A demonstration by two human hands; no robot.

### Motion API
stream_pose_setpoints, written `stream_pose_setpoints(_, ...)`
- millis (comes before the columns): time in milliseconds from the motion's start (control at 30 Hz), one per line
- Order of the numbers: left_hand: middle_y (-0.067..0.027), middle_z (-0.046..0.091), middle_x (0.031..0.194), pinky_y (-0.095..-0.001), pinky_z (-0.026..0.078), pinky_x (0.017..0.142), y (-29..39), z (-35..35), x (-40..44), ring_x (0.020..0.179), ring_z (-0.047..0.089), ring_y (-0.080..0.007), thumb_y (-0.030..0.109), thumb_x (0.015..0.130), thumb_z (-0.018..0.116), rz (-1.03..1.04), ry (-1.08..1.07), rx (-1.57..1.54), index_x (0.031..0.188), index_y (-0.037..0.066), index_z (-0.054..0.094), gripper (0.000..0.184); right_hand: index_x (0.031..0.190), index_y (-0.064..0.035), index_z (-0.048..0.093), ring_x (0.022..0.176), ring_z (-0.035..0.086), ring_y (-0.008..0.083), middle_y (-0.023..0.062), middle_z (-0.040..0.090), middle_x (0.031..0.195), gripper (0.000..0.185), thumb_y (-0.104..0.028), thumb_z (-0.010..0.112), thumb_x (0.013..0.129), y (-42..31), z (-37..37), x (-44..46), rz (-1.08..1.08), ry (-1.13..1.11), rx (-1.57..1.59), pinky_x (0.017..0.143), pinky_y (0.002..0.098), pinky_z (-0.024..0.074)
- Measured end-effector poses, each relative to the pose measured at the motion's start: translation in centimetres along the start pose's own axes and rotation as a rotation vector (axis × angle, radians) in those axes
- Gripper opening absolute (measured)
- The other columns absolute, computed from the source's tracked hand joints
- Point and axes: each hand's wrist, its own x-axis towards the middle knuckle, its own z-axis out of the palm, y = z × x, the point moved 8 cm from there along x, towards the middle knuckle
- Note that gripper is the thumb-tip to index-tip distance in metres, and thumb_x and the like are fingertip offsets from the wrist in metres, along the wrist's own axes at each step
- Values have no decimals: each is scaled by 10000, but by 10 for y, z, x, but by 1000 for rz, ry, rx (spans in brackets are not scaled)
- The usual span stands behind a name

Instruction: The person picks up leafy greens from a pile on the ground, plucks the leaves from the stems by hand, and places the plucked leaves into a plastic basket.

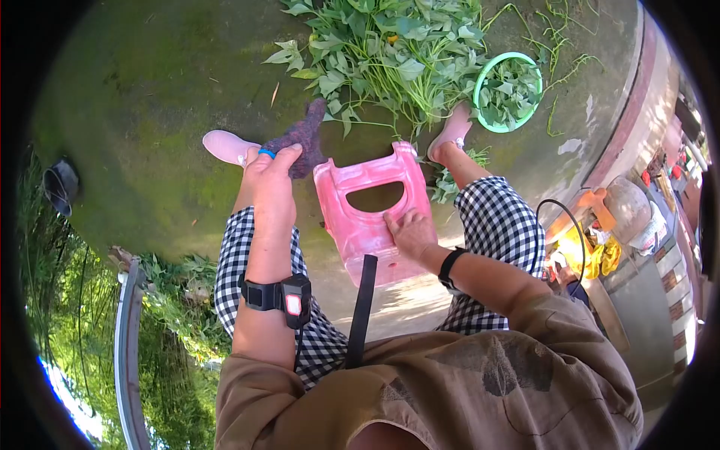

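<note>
My left hand (276, 174), a blue ring on one finger, is closed on a bunched dark purple-grey cloth (304, 139), which sticks out past the fingers. Just right of the cloth is a worn pink plastic stool (352, 232) with whitish scuffs and a wide rounded opening, between my knees. On it lies my right hand (411, 234), its fingers bent against the plastic near the opening's lower edge. How far those fingers wrap round the stool is hard to see.
A big heap of leafy green stems (397, 60) lies on the mossy ground beyond my feet. Beside it stands a green-rimmed basket (478, 94) holding leaves. A dark bucket-like container (60, 186) is at far left; yellow bags (592, 251) and clutter line the right side.
</note>
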Motion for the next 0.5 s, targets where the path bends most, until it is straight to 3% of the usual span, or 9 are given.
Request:
stream_pose_setpoints(133,-119,684,951,-308,501,828,-5,14,29,845,651,-197,23,820,622,33,-110,-15,942,-74,649,158,1484,-142,303,1191,442,491,317,477,1281,543,-222,382,953,-9,32,26,-35,176,-156,947,569,322)
stream_pose_setpoints(233,-137,682,939,-306,524,793,10,12,18,823,667,-209,9,819,608,33,-107,-10,943,-81,643,158,1479,-113,308,1154,460,494,305,493,1255,651,-270,521,884,-26,43,28,-123,216,-212,944,579,328)
stream_pose_setpoints(300,-131,680,933,-313,526,770,18,11,8,821,667,-208,6,818,613,31,-110,-18,935,-78,642,147,1478,-93,304,1141,469,490,298,500,1242,749,-307,608,828,-28,45,22,-192,155,-245,914,576,363)
stream_pose_setpoints(400,-120,676,923,-356,528,706,32,7,1,825,661,-214,2,819,620,46,-118,-10,930,-73,634,134,1477,-71,300,1093,500,485,286,523,1204,873,-336,693,745,-38,55,31,-127,73,-224,823,555,429)
stream_pose_setpoints(500,-131,675,925,-358,530,705,45,2,-2,812,662,-215,-2,822,610,125,-101,46,940,-74,629,139,1477,-68,303,1051,535,467,261,550,1183,862,-342,690,757,-41,52,33,-133,-51,-300,739,536,463)
